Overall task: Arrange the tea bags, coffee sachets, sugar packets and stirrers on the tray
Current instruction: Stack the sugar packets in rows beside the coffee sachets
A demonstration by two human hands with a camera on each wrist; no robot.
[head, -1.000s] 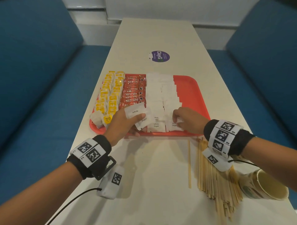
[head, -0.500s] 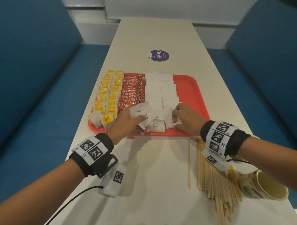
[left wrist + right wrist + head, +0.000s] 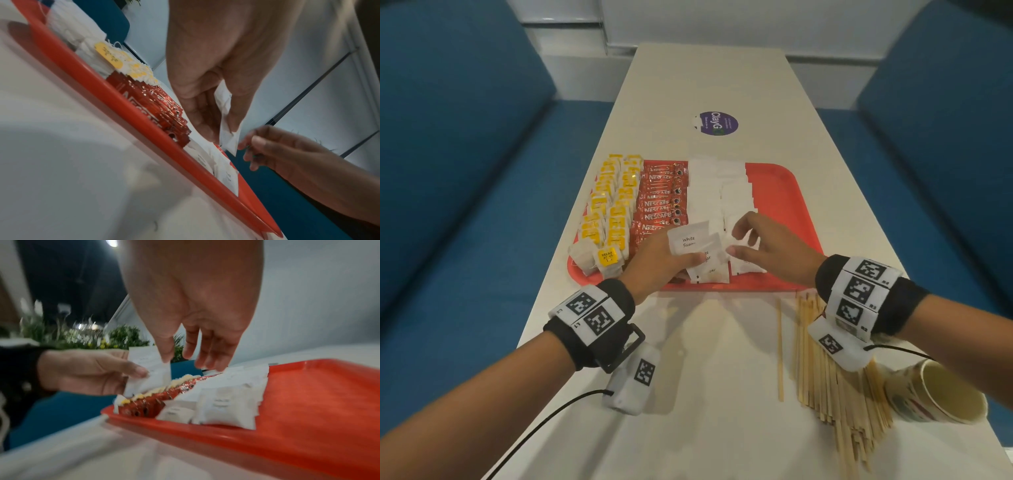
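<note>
A red tray (image 3: pixel 784 192) holds rows of yellow-tagged tea bags (image 3: pixel 613 205), red coffee sachets (image 3: pixel 661 198) and white sugar packets (image 3: pixel 712 185). My left hand (image 3: pixel 681 257) hovers over the tray's near edge and pinches a fan of several white sugar packets (image 3: pixel 690 238) between thumb and fingers (image 3: pixel 232 123). My right hand (image 3: pixel 739 241) is just right of that fan, thumb and fingers apart. Its thumb tip (image 3: pixel 166 358) sits at the edge of the held packets (image 3: pixel 148 363) without gripping them. Wooden stirrers (image 3: pixel 825 359) lie on the table in front of the tray.
One stirrer (image 3: pixel 779 349) lies apart, left of the pile. A paper cup (image 3: pixel 941 394) lies tipped at the table's right edge by my right forearm. A purple sticker (image 3: pixel 717 123) is beyond the tray. Blue benches flank the narrow table. The tray's right third is bare.
My right hand has lifted off the packets lying on the tray and come to the left hand's fan, fingers spread. My left hand moved slightly farther over the tray, still holding its packets.
</note>
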